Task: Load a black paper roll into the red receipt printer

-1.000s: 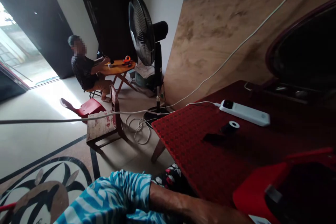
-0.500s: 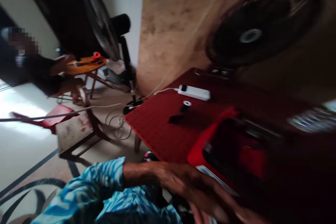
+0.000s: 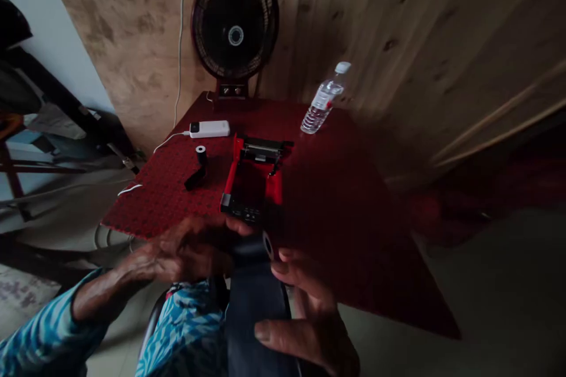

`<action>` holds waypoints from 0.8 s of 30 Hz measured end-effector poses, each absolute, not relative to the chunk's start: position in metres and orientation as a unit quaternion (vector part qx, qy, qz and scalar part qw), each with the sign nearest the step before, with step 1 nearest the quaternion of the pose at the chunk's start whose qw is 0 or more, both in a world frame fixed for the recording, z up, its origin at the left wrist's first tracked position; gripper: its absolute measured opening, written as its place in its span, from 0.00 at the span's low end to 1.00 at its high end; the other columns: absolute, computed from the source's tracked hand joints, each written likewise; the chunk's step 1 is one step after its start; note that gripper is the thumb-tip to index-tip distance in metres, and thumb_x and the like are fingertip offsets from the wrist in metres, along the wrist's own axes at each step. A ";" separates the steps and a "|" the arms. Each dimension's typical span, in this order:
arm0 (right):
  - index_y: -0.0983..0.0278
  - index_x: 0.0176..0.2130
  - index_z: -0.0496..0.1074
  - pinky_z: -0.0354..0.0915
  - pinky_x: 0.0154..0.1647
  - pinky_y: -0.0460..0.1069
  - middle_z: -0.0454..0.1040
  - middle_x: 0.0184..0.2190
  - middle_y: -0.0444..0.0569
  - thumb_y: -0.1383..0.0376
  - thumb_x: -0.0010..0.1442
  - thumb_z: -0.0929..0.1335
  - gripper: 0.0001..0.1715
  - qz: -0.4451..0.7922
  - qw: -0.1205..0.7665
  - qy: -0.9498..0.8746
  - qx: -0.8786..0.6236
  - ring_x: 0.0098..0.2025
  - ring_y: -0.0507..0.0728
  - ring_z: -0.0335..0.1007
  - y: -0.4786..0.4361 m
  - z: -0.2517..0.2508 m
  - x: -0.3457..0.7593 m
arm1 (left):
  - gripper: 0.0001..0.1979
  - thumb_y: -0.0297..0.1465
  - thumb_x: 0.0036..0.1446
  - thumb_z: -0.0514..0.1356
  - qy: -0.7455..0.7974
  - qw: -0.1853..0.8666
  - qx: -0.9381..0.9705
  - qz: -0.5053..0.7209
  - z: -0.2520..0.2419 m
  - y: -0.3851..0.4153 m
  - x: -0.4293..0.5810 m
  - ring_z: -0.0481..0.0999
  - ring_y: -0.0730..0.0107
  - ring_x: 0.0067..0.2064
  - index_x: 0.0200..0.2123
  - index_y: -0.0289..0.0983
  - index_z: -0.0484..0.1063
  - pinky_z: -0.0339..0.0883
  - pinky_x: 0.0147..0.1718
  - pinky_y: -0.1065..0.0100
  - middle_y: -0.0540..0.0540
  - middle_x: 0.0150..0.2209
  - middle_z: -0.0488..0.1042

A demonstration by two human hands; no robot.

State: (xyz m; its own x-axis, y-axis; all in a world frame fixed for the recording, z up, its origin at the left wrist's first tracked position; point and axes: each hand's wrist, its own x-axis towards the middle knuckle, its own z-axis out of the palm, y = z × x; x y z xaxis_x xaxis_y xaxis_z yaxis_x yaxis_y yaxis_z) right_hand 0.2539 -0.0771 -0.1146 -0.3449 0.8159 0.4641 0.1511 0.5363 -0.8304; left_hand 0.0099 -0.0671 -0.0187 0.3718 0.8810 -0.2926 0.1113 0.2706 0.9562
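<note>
left hand (image 3: 190,250): closed on dark roll (image 3: 252,250);
right hand (image 3: 305,312): half open beside it;
nearby: open red printer (image 3: 252,179)

Red printer (image 3: 252,179) blocks way fwd of hands (image 3: 190,250) (image 3: 309,330); gap btw it & black strip (image 3: 194,178).

A water bottle (image 3: 321,98), white power bank (image 3: 209,129) and fan (image 3: 235,26) stand on the red table (image 3: 150,200).
</note>
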 end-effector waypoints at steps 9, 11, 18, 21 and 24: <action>0.49 0.47 0.76 0.68 0.58 0.62 0.70 0.57 0.47 0.70 0.63 0.66 0.18 0.181 0.523 -0.770 -0.318 0.59 0.62 0.68 -0.009 -0.094 0.225 | 0.24 0.28 0.51 0.59 0.561 0.208 0.780 0.183 -0.024 0.036 0.013 0.81 0.56 0.45 0.53 0.36 0.74 0.73 0.48 0.58 0.43 0.45 0.82; 0.51 0.46 0.76 0.69 0.58 0.62 0.71 0.55 0.48 0.69 0.64 0.67 0.15 0.175 0.511 -0.777 -0.323 0.58 0.62 0.68 -0.003 -0.097 0.224 | 0.24 0.26 0.51 0.59 0.566 0.171 0.797 0.123 -0.032 0.050 0.014 0.81 0.54 0.47 0.53 0.37 0.73 0.72 0.49 0.57 0.42 0.47 0.81; 0.53 0.48 0.74 0.70 0.57 0.61 0.72 0.54 0.50 0.69 0.66 0.66 0.14 0.176 0.540 -0.733 -0.376 0.58 0.60 0.69 -0.009 -0.116 0.257 | 0.24 0.20 0.50 0.58 0.561 0.109 0.821 0.010 -0.040 0.074 0.025 0.79 0.48 0.51 0.50 0.40 0.77 0.70 0.50 0.54 0.40 0.48 0.81; 0.54 0.48 0.74 0.71 0.56 0.59 0.72 0.53 0.50 0.69 0.66 0.66 0.13 0.173 0.560 -0.704 -0.400 0.57 0.59 0.70 -0.003 -0.125 0.274 | 0.22 0.20 0.50 0.58 0.558 0.111 0.821 -0.056 -0.039 0.083 0.034 0.78 0.45 0.53 0.48 0.39 0.79 0.69 0.51 0.52 0.38 0.49 0.80; 0.55 0.47 0.74 0.71 0.57 0.60 0.72 0.52 0.50 0.69 0.66 0.67 0.12 0.167 0.571 -0.690 -0.412 0.57 0.58 0.71 0.004 -0.133 0.284 | 0.20 0.21 0.54 0.58 0.550 0.103 0.821 -0.110 -0.038 0.091 0.041 0.77 0.46 0.55 0.49 0.40 0.78 0.70 0.50 0.53 0.39 0.52 0.80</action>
